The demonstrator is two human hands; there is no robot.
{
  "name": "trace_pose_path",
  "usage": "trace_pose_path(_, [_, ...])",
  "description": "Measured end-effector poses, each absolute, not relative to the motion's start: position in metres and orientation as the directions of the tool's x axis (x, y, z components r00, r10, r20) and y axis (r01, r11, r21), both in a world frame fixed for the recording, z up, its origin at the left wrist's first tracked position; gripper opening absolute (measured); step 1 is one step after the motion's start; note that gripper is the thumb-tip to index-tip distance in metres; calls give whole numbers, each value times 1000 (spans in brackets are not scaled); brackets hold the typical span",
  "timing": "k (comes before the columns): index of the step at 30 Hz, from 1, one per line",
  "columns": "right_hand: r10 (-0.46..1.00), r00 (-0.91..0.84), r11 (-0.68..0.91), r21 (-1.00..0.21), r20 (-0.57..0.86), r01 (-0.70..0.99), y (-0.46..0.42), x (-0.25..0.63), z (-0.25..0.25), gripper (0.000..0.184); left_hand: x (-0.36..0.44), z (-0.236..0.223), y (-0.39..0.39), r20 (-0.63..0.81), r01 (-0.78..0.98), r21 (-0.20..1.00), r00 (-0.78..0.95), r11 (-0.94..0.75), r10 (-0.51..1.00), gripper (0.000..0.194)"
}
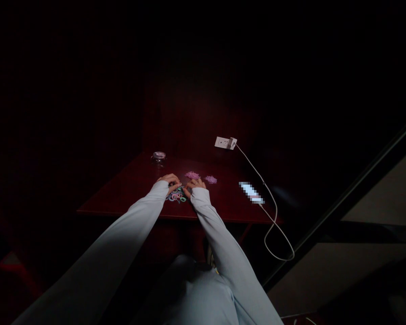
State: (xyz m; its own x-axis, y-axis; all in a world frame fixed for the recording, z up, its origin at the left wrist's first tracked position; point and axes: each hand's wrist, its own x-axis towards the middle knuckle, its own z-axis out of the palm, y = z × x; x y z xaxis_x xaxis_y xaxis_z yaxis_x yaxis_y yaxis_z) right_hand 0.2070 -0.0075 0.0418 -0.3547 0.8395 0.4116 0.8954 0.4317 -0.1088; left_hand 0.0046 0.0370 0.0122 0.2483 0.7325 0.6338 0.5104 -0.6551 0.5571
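Both my hands are over a pile of small coloured rings (177, 197), which look like hair ties, near the front of a dark red table (122, 198). My left hand (169, 179) is at the pile's left and back, its thumb and fingers drawn together. From the right, my right hand (194, 184) reaches in with bent fingers pinched toward the rings. Whatever lies between the fingertips is too small and dark to name. Behind the hands are a pink heap of small pieces (192, 175) and a smaller purple-pink heap (211, 179).
A clear jar with a pale lid (159, 155) stands at the back left. On the right lies a lit phone (252, 193), its white cable (276, 205) looping past the table edge up to a charger (232, 143) in a wall socket (221, 142). The surroundings are very dark.
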Motion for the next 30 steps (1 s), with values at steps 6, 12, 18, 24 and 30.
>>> trace_pose_path(6, [837, -342, 424, -112, 427, 899, -9, 208, 41, 22, 4, 16, 33, 639, 545, 579, 158, -606, 753, 29])
trace_pose_path(12, [851, -310, 396, -132, 423, 909, -13, 208, 45, 22, 2, 20, 26, 633, 604, 616, 2, -505, 774, 19])
trace_pose_path(18, [866, -290, 376, -150, 407, 914, -15, 207, 47, 22, 5, 23, 20, 630, 650, 641, -140, -409, 764, 18])
trace_pose_path(24, [868, -290, 380, -164, 402, 910, -13, 208, 46, 21, 6, 16, 26, 631, 641, 574, 50, -510, 774, 19])
trace_pose_path(30, [841, -288, 427, -235, 457, 873, -11, 210, 41, 22, 4, 9, 40, 618, 498, 590, 229, -636, 752, 28])
